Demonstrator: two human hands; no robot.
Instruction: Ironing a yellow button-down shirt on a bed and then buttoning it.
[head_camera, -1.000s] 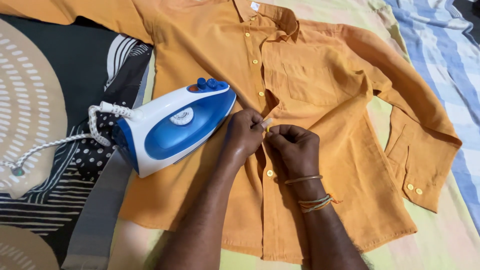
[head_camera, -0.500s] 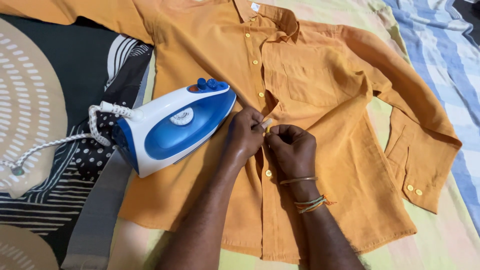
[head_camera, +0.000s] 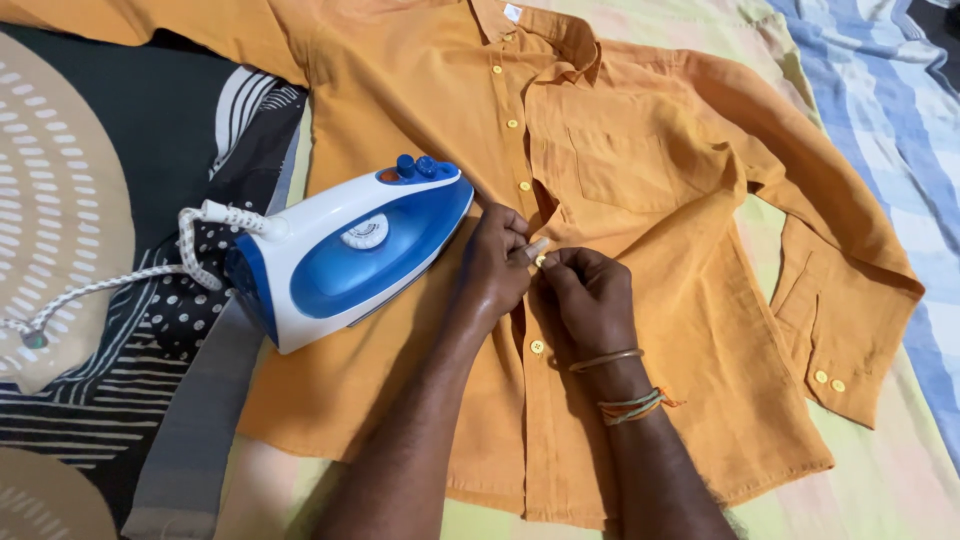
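You are mid-way through fastening a button (head_camera: 540, 261) on the orange shirt (head_camera: 640, 200) lying flat on the bed beside the iron (head_camera: 345, 258), left hand (head_camera: 497, 268) and right hand (head_camera: 592, 298) both pinching the placket, so next ease it fully through its hole.

Pale striped sheet (head_camera: 880, 500) covers surface. Blue-white checked cloth (head_camera: 880, 110) at right edge. Dark cloth with cream dotted circles (head_camera: 90, 200) at left. Soft even light.
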